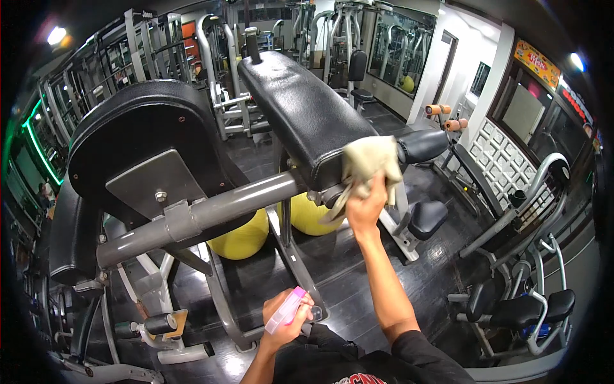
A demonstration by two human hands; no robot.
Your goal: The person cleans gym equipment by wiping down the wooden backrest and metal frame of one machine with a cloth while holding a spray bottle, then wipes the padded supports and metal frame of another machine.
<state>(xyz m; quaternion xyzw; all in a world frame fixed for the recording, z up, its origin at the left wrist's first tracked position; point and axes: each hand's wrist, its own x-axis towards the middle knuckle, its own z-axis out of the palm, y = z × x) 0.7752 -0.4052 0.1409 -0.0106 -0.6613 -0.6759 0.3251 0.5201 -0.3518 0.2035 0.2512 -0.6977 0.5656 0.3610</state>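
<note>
My right hand (pixel 367 206) grips a beige cloth (pixel 371 161) against the near right end of a long black padded armrest (pixel 307 105). Part of the cloth hangs down below the pad's edge. Low in front of my body, my left hand (pixel 283 312) is closed around a clear plastic bottle with a pink top (pixel 288 309). A thick grey steel tube (pixel 230 201) runs from under the armrest to the left. It passes below a rounded black pad (pixel 139 120), whose underside carries a bolted metal plate (pixel 156 182).
Two yellow exercise balls (pixel 242 237) sit on the dark floor behind the grey frame legs (pixel 297 269). A small black seat (pixel 427 220) stands to the right. Further right is a machine with black pads (pixel 518 307). Mirrors (pixel 403 53) and more gym machines line the back.
</note>
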